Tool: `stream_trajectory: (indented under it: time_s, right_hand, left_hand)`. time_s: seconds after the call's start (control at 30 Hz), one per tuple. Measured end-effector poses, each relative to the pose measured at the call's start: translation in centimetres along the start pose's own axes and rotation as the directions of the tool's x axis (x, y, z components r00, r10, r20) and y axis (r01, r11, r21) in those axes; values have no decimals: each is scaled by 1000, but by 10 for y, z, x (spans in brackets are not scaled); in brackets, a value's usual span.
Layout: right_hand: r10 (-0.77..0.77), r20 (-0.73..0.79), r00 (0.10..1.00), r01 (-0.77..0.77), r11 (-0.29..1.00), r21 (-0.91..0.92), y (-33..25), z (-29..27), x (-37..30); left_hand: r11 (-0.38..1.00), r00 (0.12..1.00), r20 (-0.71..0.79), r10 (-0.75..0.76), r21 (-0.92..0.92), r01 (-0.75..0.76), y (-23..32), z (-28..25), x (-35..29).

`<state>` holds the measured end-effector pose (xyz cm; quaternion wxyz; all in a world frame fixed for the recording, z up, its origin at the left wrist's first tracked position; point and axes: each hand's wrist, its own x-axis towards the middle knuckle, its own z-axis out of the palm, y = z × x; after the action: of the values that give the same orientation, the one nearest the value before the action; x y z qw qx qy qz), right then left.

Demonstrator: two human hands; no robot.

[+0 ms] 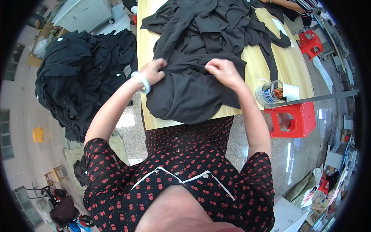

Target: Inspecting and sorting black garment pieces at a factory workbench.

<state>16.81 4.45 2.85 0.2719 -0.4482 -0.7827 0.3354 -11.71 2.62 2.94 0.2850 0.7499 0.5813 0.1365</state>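
A dark black garment [189, 91] lies spread and wrinkled over the near end of the wooden table [255, 71], its rounded lower part reaching almost to the front edge. At its left side, my left hand [154, 71] has its fingers curled onto the cloth; a pale bangle [143, 82] circles that wrist. My right hand [225, 72] is closed in a pinch at the upper right of the same cloth, thumb and forefinger together. Past both hands, more black garments [208, 27] lie piled on the table, with long straps or sleeves trailing right.
A large heap of black clothes [83, 73] stands left of the table. A clear jar of small tools [269, 94] sits at the table's right edge, by a long grey bar [317, 98]. Red stools [303, 120] stand at the right. Another person's arm [288, 4] shows at the far right.
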Motion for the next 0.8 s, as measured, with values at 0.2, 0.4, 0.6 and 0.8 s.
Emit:
stream_trajectory:
  time_s: [0.2,0.4,0.6,0.8]
  right_hand:
    - [68,-13,998,-69,986,-155,5,45,-8]
    - [-1,-183,983,0,1000,-7,7,36,-23]
    - [141,-40,989,-131,974,187,-6,24,-23]
    - [-48,-193,980,42,998,-36,-9,29,-31]
  left_hand:
    - [890,985,9,174,427,-161,68,44,55]
    - [989,972,-204,119,-57,-133,68,55,72]
    - [936,992,-70,-102,-343,72,66,68,66]
    - [921,996,37,-87,-377,94,61,66,60]
